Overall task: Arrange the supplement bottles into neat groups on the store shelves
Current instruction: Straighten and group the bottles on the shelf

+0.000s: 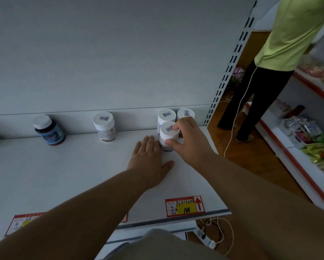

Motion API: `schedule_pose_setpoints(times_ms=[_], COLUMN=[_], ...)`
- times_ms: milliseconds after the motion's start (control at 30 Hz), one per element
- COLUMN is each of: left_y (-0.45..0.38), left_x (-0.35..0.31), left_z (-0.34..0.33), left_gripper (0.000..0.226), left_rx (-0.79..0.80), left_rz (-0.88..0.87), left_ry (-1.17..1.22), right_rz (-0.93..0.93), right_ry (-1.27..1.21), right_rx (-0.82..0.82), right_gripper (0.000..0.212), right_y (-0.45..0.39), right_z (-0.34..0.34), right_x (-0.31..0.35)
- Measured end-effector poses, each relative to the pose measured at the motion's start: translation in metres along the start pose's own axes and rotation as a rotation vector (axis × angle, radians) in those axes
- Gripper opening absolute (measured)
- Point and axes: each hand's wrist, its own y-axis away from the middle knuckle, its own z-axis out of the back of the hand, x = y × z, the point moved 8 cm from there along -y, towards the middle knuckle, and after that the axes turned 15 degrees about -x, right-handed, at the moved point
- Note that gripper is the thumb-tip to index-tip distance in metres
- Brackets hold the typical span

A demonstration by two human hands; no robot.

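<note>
Presently we note right hand grasping white bottle by cap, far right of shelf; left hand released, flat, touching bottle's left side.

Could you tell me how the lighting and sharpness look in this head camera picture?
Head view: dim, bluish light over the shelf; wide-angle bending of the slotted upright; bottle labels are soft, as on the dark bottle; the price tag print is mostly unreadable.
</note>
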Motion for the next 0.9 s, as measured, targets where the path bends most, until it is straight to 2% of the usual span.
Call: schedule_pose_setpoints(times_ms=[300, 467, 700, 900], left_y=[0.005, 0.028, 0.124, 0.223], left_x=[0.003, 0.004, 0.016, 0.038], left_z=[0.011, 0.038, 0.081, 0.108], left_gripper=[0.084, 0.084, 0.070, 0.066], left_rx=[0.023, -0.091, -0.301, -0.389], left_rz=[0.009, 0.145, 0.410, 0.522], left_ry=[0.039, 0.121, 0.143, 0.053], right_rz=[-0.017, 0.127, 0.329, 0.458], right_ry=[0.055, 0.019, -0.113, -0.281], right_rx=[-0.037, -0.137, -0.130, -0.008], right_gripper=[0.048, 0.051, 0.044, 0.037], right_y=[0.007, 0.023, 0.056, 0.101], right_z=[0.003, 0.020, 0.028, 0.010], right_x=[-0.001, 0.025, 0.077, 0.162])
